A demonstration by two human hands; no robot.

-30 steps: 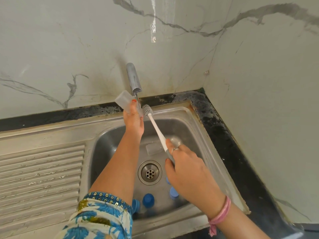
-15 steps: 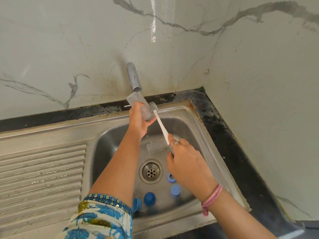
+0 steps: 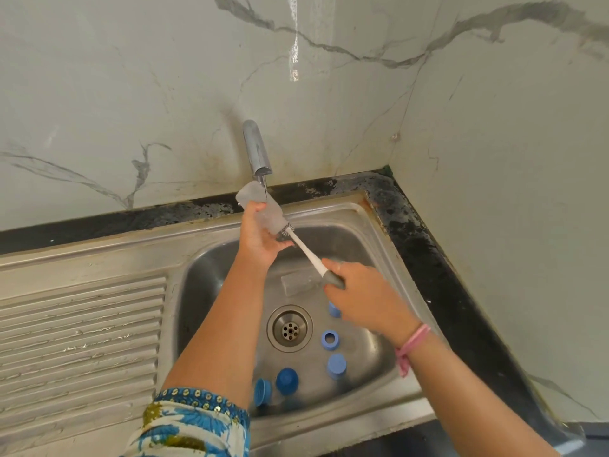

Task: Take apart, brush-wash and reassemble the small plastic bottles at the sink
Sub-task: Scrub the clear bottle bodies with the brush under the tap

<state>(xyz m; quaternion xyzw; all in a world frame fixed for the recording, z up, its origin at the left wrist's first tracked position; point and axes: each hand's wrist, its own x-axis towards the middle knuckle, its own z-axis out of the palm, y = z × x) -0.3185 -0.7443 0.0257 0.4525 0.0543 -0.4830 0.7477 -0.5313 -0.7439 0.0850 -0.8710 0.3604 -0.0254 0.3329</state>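
Left hand (image 3: 260, 235): raised under the tap, fingers curled round a translucent plastic bottle (image 3: 263, 209), grasping it.
Bottle: tilted, its closed end up near the tap spout, its mouth pointing down and to the right, over the back of the basin.
Right hand (image 3: 359, 298): wrapped round the grey grip of a bottle brush (image 3: 306, 252), grasping it.
Bottle brush: white shaft slanting up and left from the right hand; its bristle head sits at the bottle's mouth, touching it. How far the head is inside I cannot tell.
Tap (image 3: 257, 150): chrome spout coming out from the marbled wall, just above the bottle.
Sink (image 3: 369, 212): stainless steel basin with a ribbed drainboard on the left, set in a dark desk (image 3: 425, 245) edge.
Drain (image 3: 289, 328): round strainer in the basin floor, between the 2 forearms.
Second bottle (image 3: 298, 282): clear, lying on its side on the basin floor behind the drain.
Blue caps (image 3: 330, 340): 5 blue pieces on the basin floor, 3 to the right of the drain and 2 at the front; 1 is partly hidden by the right hand.
Wrist: pink band (image 3: 412, 347) on the right arm; blue floral sleeve (image 3: 194, 420) on the left.
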